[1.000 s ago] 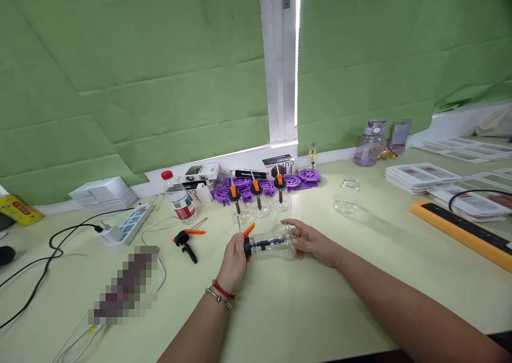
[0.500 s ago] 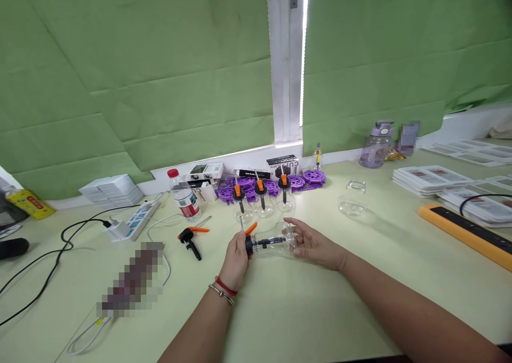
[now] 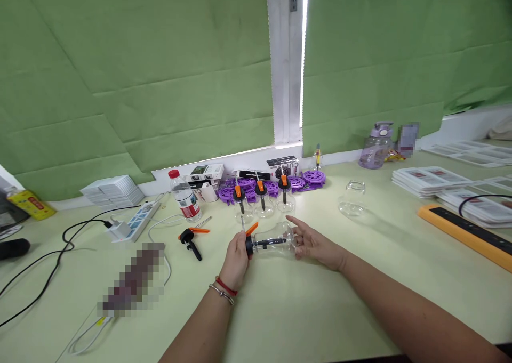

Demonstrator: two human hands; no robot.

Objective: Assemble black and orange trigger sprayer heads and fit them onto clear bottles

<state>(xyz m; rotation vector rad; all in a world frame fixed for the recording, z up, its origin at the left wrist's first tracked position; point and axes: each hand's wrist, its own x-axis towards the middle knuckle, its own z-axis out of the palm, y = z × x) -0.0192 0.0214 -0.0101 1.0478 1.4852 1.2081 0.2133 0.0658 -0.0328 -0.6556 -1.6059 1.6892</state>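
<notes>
A clear bottle point(image 3: 280, 239) lies sideways between my hands, with a black stem inside, a black cap and an orange lever at its left end. My left hand point(image 3: 237, 253) is closed around the cap, and a thin metal spout points up beside the thumb. At the other end, my right hand point(image 3: 312, 244) grips the bottle's base, its index finger stretched out. A loose black cap with a stem point(image 3: 191, 243) and orange lever lies to the left. Several similar bottles point(image 3: 263, 206) stand upright behind. An uncapped clear bottle point(image 3: 352, 200) stands to the right.
Purple plastic parts point(image 3: 314, 179) and small boxes point(image 3: 208, 172) line the wall. A red-capped water bottle point(image 3: 186, 198), a power strip point(image 3: 138, 222) and cables are on the left. To the right are a lilac drinking bottle point(image 3: 374, 148), stacked white frames point(image 3: 428, 180) and an orange-black bar point(image 3: 468, 238).
My right index finger has lifted slightly off the bottle's base. The bottle and my left hand stay almost in place.
</notes>
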